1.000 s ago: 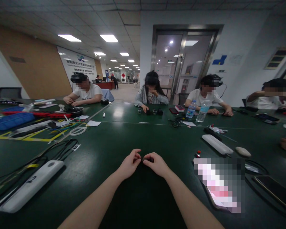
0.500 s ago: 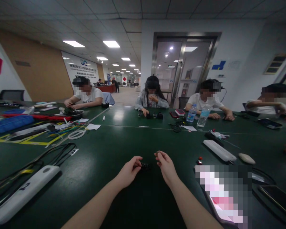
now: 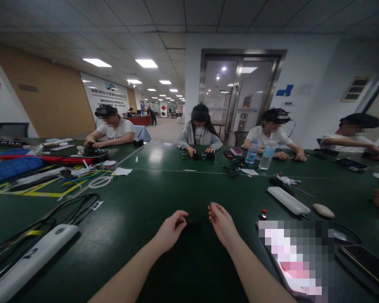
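Observation:
My left hand (image 3: 170, 229) is closed, its thumb and index finger at the near end of a small black object (image 3: 192, 223) just above the dark green table (image 3: 151, 198). The object is too small and dark to name; it looks held at the fingertips. To the right, apart from that object, my right hand (image 3: 222, 224) is raised with thumb and forefinger pinched together. A tiny dull bit (image 3: 211, 204) shows at its fingertips, its kind unclear.
A white power strip (image 3: 34, 261) with cables lies on the left. On the right are a blurred-out screen (image 3: 290, 256), a white power strip (image 3: 288, 200), a mouse (image 3: 323, 211) and a phone (image 3: 369, 269). Water bottles (image 3: 267, 156) stand farther back. Several people sit opposite.
My right hand has shifted slightly right, away from the black object, still pinching. The left hand has barely moved. Across the table, a person's raised hand has come down to the tabletop.

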`<state>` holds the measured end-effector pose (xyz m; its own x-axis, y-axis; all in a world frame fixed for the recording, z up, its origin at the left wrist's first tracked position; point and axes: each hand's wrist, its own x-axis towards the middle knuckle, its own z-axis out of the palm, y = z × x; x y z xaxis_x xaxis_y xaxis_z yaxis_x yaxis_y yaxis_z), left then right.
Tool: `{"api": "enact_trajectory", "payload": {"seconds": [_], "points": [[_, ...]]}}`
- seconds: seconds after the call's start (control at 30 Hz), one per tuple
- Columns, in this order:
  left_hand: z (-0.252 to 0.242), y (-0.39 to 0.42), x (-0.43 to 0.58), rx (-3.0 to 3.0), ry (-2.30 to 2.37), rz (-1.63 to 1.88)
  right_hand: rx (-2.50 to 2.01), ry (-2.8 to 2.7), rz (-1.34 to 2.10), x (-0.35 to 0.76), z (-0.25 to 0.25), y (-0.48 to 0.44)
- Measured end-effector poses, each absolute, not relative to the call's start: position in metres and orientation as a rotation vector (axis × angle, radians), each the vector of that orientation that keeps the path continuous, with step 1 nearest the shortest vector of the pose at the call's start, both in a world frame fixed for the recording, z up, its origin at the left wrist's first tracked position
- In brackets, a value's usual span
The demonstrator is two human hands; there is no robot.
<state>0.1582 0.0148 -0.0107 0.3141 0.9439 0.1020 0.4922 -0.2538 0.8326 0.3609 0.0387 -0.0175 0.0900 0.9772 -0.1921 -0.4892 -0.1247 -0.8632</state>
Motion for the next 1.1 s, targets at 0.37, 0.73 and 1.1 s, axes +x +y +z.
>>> {"api": "enact_trajectory", "payload": {"seconds": [0.37, 0.73, 1.1], "points": [[-0.007, 0.013, 0.159, 1.875, 1.282, 0.795, -0.991, -0.649, 1.433, 0.36, -0.013, 0.036], [-0.004, 0.01, 0.161, 1.887, 1.286, 0.776, -1.01, -0.632, 1.457, 0.36, -0.009, 0.035], [-0.004, 0.01, 0.16, 1.829, 1.321, 0.825, -1.037, -0.764, 1.403, 0.358, -0.013, 0.036]]}}
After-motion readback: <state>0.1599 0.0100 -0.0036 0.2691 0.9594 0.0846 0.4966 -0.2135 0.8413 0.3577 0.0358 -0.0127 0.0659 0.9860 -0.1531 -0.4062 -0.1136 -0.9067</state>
